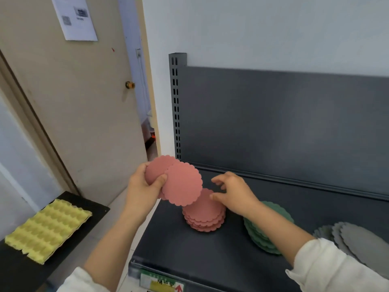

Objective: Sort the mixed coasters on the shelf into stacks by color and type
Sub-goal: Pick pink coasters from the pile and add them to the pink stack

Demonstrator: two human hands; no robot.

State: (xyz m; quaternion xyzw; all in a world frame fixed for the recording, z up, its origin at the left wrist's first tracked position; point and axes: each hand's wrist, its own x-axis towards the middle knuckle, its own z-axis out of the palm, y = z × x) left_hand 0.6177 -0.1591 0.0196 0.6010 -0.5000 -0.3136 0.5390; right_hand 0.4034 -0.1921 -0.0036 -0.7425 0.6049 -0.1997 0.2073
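Note:
My left hand [142, 189] grips a few pink scalloped coasters [181, 184], fanned out and held above the left end of the dark shelf [172, 245]. Just below and to the right of them, a stack of pink coasters [205, 216] rests on the shelf. My right hand [233, 191] hovers over the right edge of that stack with fingers spread and curled, holding nothing. A green coaster stack [260, 232] lies partly hidden under my right forearm. Grey coasters [355, 243] are spread at the right edge.
The shelf has a dark back panel [273, 123] and a slotted upright post [176, 102]. A beige door [73, 112] stands to the left. A yellow egg tray [46, 228] lies on a low black surface at the lower left.

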